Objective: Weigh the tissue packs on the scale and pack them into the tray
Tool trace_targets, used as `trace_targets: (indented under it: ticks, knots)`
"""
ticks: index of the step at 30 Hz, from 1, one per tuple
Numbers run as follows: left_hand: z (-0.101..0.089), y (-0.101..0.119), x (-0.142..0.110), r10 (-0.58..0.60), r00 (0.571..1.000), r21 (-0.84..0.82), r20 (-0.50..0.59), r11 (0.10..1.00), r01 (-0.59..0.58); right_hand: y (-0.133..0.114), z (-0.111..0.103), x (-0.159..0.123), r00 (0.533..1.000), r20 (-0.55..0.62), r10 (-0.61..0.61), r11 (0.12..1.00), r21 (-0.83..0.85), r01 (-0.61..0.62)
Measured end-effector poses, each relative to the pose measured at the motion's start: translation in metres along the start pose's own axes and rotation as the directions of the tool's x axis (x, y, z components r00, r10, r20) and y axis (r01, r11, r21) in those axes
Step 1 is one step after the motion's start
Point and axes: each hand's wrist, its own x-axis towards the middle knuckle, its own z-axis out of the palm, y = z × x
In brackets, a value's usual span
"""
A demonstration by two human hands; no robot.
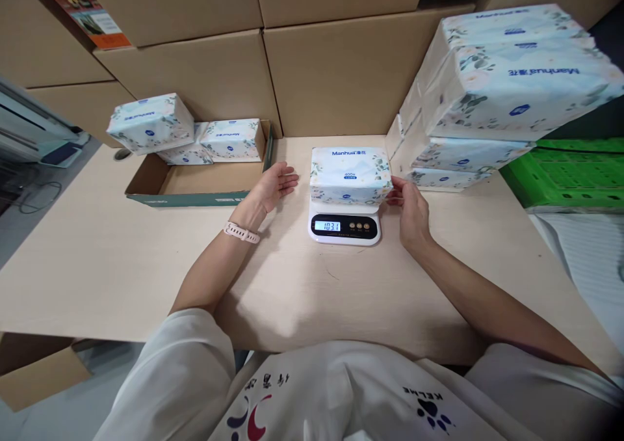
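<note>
A white tissue pack with blue print lies on a small white scale whose display is lit. My left hand hovers open just left of the pack, palm facing it, a small gap between them. A pale watch strap is on that wrist. My right hand is at the pack's right end, fingertips touching its lower corner, fingers loosely curled.
An open shallow cardboard box at the left holds three tissue packs. A stack of tissue packs stands at the right, beside a green crate. Brown cartons wall the back of the table.
</note>
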Motion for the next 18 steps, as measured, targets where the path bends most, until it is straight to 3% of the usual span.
trace_targets:
  ticks: [18]
  knots:
    - [0.0005,-0.0010,0.0018,-0.005,1.000,-0.038,-0.009,0.999,0.005,0.0046,-0.0019,0.0007,1.000,0.012,-0.016,0.999,0.033,0.015]
